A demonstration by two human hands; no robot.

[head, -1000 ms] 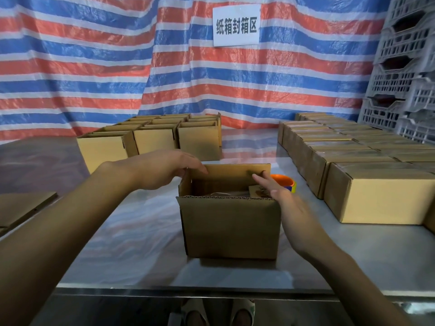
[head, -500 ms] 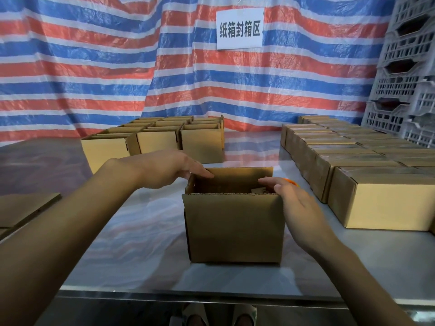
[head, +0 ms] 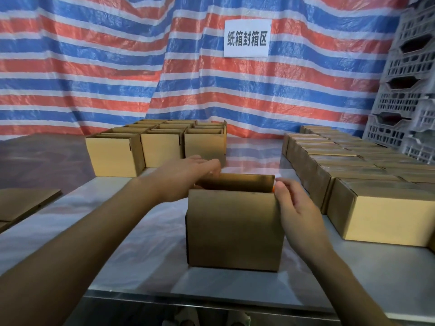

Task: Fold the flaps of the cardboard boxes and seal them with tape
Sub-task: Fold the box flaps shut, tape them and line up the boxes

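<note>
At the near edge of a steel table [head: 141, 243], a person works on a small cardboard box [head: 235, 231]. It sits between a block of open boxes [head: 160, 147] at the back left and rows of taped boxes [head: 376, 212] on the right. The left hand [head: 186, 177] reaches over the box's left rim, fingers straight and loose, tips blurred. The right hand [head: 294, 208] lies flat against the upper right corner, fingers extended, gripping nothing.

The box sits upright, its mouth facing the ceiling and a wide face towards the person, so its long axis runs left to right across them. Front and back flaps stand up; whether the short end flaps are down is hidden.

The step looks to be tucking those end flaps in. They are best pushed down together until level, with the walls kept square, so the two long flaps can meet in a tight seam along the long axis, ready for tape. A sliver of orange [head: 273, 189] shows behind the right fingertips; what it is cannot be told.
</note>
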